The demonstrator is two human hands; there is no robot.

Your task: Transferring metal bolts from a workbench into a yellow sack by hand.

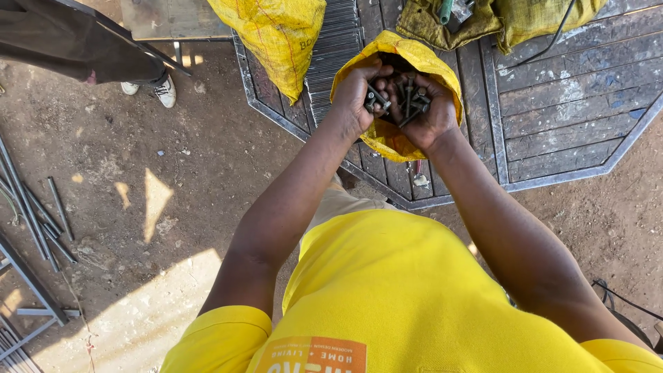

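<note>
both hands are over the mouth of a yellow woven sack [387,138] that sits on a dark wood-and-metal platform [566,117], near its front edge. left hand [359,93] is curled shut around a few dark bolts [407,100]; right hand [431,110] is cupped half-closed under a larger bunch of them, palm up, shanks sticking out at all angles. the hands touch each other over the opening.

handling, my read: steel fasteners, so dense and rigid, heavy for the handful. loose pieces, threads and heads snag on each other and on the weave, and strays will slide off an open palm. best held cupped from below with fingers wrapped, not pinched. sack itself is soft and floppy, no structure at the rim; grab it by bunched fabric at the mouth, and expect the bottom to sag under load.

around: a second yellow sack [276,34] on the platform behind, steel rods [41,214] on the dirt to the left, another person's shoe [166,93] top left.
</note>
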